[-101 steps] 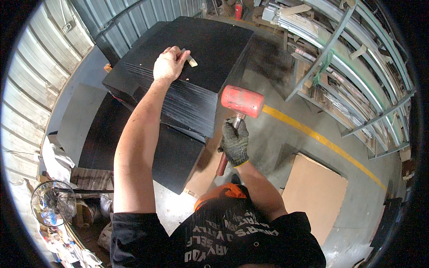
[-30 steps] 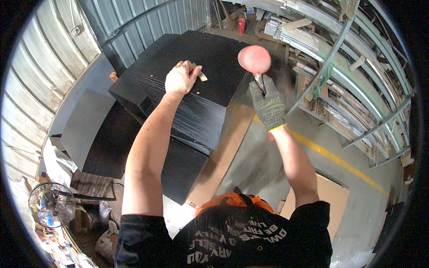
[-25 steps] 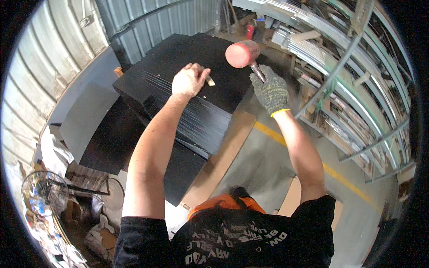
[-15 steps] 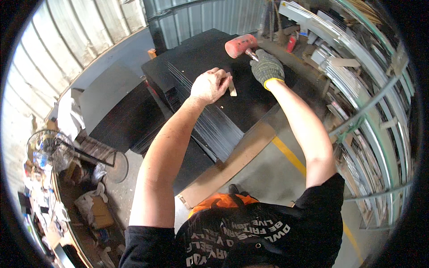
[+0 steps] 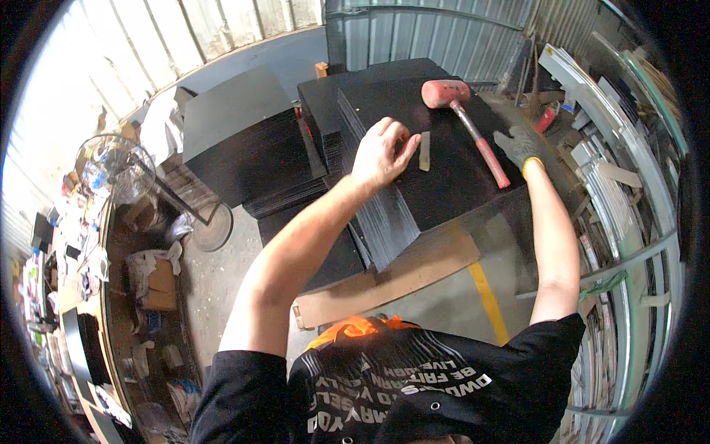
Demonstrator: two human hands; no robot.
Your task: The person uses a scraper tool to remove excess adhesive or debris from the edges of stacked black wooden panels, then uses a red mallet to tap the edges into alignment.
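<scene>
The red-headed mallet (image 5: 467, 122) lies on the black sheet stack (image 5: 452, 194), its head toward eleven o'clock and its handle toward five. It sits at nine to ten o'clock from the gloved right hand (image 5: 521, 146), whose grip is released, well clear of the handle. A pale strip (image 5: 424, 152) lies on the stack at three o'clock from the bare left hand (image 5: 381, 154), just beside the thumb tip; that grip is loosely curled and holds nothing visible. At eight o'clock from it stands a cardboard box (image 5: 160, 290), its contents too unclear to tell. The left forearm comes in from seven o'clock, the right from between five and six.
</scene>
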